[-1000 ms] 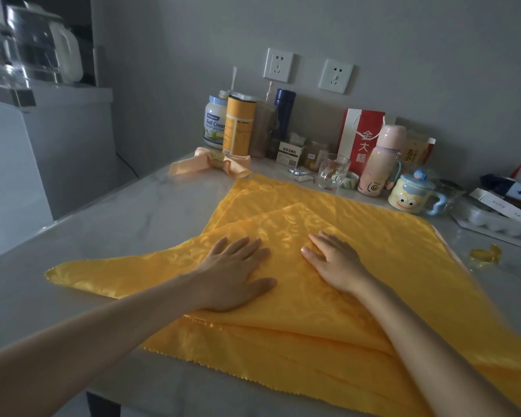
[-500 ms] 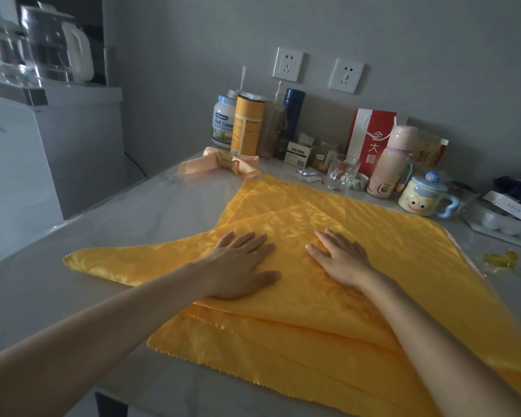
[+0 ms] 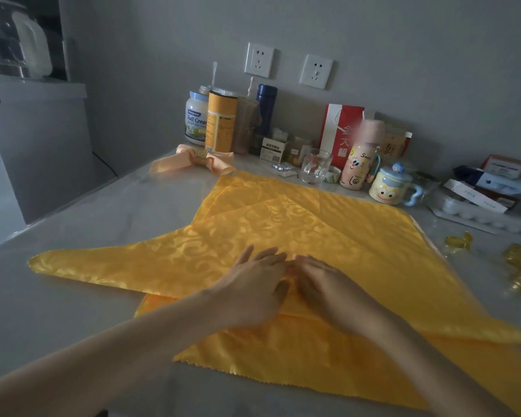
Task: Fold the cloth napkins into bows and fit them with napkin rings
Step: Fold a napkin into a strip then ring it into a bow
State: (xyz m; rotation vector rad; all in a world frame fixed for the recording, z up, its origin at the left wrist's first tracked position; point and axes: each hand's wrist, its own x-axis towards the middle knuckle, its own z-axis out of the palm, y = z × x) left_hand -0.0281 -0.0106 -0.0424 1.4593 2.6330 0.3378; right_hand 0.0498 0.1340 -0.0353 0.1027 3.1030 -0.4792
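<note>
Far left on the desk (image 3: 88, 224), a finished peach bow (image 3: 190, 162) sits out of the way. Mid-desk lies the yellow napkin (image 3: 328, 224), folded over. The left hand (image 3: 250, 293) and right hand (image 3: 328, 293) press flat side by side, fingers straight, gripping nothing, probably creasing it. Golden rings (image 3: 457, 243) wait at the right.

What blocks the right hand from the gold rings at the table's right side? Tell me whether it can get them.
Probably yes. The right hand rests open on the yellow napkin, and only napkin and bare table lie between it and the gold rings.
</note>
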